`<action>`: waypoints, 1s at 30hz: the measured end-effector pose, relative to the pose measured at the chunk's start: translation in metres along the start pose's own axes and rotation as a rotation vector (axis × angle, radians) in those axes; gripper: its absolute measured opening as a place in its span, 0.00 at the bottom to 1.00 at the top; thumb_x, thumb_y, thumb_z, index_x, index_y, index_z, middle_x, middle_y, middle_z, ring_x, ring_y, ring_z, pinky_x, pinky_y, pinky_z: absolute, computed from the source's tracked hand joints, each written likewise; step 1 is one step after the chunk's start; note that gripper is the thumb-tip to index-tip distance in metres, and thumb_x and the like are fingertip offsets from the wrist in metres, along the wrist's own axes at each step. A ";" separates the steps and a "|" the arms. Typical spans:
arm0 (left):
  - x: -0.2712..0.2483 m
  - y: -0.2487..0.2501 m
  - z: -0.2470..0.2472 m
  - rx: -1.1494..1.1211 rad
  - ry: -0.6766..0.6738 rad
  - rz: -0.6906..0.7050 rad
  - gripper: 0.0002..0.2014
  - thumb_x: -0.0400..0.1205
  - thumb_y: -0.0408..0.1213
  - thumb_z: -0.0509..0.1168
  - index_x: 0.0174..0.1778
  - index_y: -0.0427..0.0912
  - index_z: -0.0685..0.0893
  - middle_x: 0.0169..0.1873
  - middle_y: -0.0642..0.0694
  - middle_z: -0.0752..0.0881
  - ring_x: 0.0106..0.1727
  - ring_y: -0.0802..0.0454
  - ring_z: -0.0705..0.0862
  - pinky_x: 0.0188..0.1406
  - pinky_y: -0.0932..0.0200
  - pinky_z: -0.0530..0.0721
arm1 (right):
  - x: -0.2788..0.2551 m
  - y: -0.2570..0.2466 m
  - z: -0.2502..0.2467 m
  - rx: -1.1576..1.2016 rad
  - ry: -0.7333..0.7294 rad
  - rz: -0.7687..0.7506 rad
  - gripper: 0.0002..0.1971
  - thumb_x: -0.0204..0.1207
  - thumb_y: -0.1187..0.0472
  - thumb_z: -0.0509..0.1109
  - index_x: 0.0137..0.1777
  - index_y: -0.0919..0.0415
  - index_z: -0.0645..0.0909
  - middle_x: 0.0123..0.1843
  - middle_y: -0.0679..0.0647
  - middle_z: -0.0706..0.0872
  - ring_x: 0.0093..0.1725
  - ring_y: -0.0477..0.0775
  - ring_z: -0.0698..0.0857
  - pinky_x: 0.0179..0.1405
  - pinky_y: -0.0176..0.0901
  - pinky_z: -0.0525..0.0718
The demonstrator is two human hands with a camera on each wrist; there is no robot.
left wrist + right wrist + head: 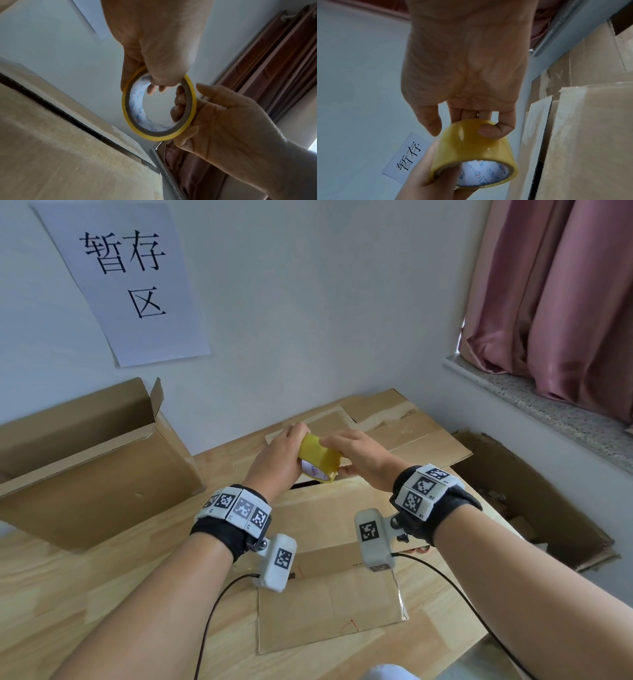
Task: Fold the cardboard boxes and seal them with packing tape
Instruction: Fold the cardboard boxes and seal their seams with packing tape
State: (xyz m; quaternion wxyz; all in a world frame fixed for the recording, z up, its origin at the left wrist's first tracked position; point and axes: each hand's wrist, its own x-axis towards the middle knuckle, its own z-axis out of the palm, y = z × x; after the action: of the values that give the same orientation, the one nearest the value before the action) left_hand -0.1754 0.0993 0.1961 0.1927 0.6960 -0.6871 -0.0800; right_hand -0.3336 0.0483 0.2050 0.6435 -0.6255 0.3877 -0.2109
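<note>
Two bare forearms wearing black wristbands [222, 529] with white coded marker blocks reach over a pale wooden counter [68, 594]. Above a folded brown cardboard box [329, 563] lying directly below the hands, both hands hold a roll of yellow translucent packing tape [320, 458] clear of the counter. The left hand [282, 455] has a full grip on the roll, fingers curled through its white printed core. The right hand [363, 455] pinches the roll's outer face, fingertips [494, 129] pressed on the tape. An open brown cardboard box [96, 470] stands at left against the white wall, under a paper sign [123, 278] with black characters. Pink curtains [561, 302] hang at right.
</note>
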 end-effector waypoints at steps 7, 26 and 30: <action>0.000 -0.002 -0.003 -0.049 -0.040 -0.003 0.16 0.75 0.21 0.58 0.56 0.42 0.73 0.53 0.44 0.80 0.45 0.41 0.79 0.41 0.43 0.82 | 0.001 0.001 -0.002 0.002 -0.014 0.008 0.13 0.81 0.59 0.62 0.56 0.66 0.84 0.56 0.69 0.82 0.55 0.61 0.82 0.59 0.62 0.84; 0.001 0.007 -0.001 0.078 0.036 0.040 0.14 0.77 0.23 0.56 0.57 0.40 0.72 0.55 0.42 0.78 0.40 0.41 0.77 0.33 0.49 0.78 | 0.003 0.000 -0.001 0.018 0.055 0.009 0.08 0.74 0.68 0.57 0.37 0.61 0.76 0.37 0.58 0.71 0.41 0.56 0.72 0.38 0.46 0.74; 0.004 0.006 -0.001 0.061 0.031 0.040 0.14 0.77 0.23 0.57 0.56 0.41 0.72 0.55 0.43 0.79 0.41 0.39 0.80 0.35 0.45 0.81 | 0.002 0.002 -0.004 0.058 0.016 -0.003 0.10 0.76 0.66 0.58 0.33 0.58 0.72 0.35 0.53 0.70 0.41 0.53 0.70 0.35 0.43 0.71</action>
State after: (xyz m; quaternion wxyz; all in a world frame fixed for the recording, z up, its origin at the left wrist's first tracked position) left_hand -0.1800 0.0956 0.1998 0.1836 0.6889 -0.6998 -0.0446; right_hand -0.3359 0.0439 0.2032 0.6579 -0.6055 0.3856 -0.2277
